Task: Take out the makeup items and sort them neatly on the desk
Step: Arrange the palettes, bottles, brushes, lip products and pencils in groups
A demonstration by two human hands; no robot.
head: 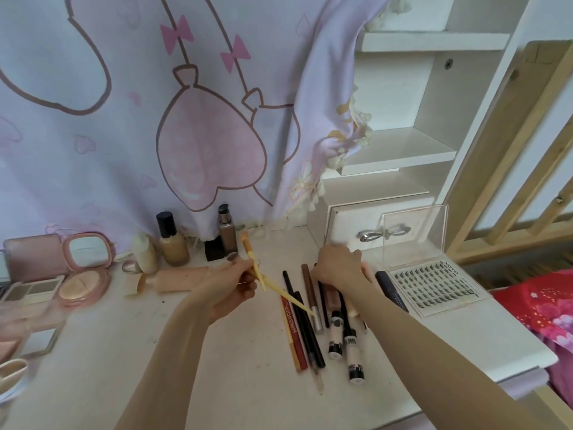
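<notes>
Head view: white desk (186, 367) below pink curtain (155, 119); left hand (229, 290) grips yellow brushes (263, 280), right hand's (338, 265) grasp unclear.

Two bare, sleeveless forearms

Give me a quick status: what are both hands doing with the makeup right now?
Left hand grips two yellow brushes, lifted over the desk. Right hand curled, down on the pencil row; its hold unclear. Nothing blocking.
</notes>
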